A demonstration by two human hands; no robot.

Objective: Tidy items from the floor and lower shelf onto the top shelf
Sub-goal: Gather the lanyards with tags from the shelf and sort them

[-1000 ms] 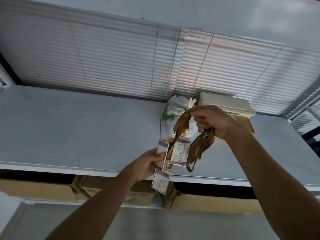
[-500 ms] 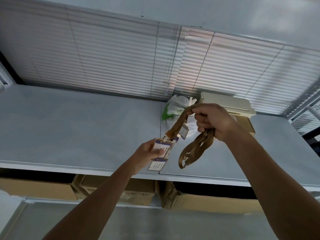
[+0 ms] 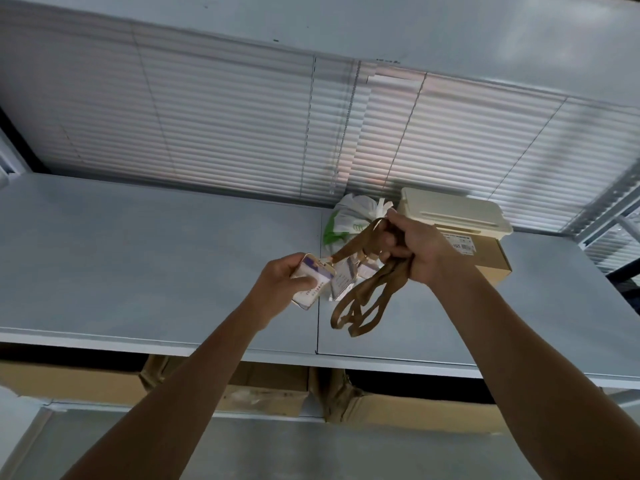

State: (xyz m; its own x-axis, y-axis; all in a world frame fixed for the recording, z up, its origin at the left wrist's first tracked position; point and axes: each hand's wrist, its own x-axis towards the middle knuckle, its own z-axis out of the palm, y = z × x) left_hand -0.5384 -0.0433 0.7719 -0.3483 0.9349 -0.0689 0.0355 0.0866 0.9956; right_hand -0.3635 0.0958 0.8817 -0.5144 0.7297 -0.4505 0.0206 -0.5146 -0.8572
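Both hands hold a bundle of badge cards on tan lanyards over the grey top shelf [image 3: 138,258]. My left hand [image 3: 280,282] grips the white and purple badge cards [image 3: 313,280] by their edges, low over the shelf surface. My right hand [image 3: 415,251] is closed around the bunched tan lanyard straps [image 3: 363,303], whose loops hang down to the shelf. More cards [image 3: 343,282] dangle between the two hands.
A white and green plastic bag [image 3: 349,220], a cream lidded plastic box [image 3: 453,213] and a brown cardboard box [image 3: 491,254] under it stand at the back of the top shelf. Closed window blinds [image 3: 242,126] run behind. Cardboard boxes [image 3: 263,393] fill the lower shelf.
Both hands have moved forward and lower over the top shelf. The badge cards, which hung below the shelf edge, are now gathered up over the shelf surface in my left hand.
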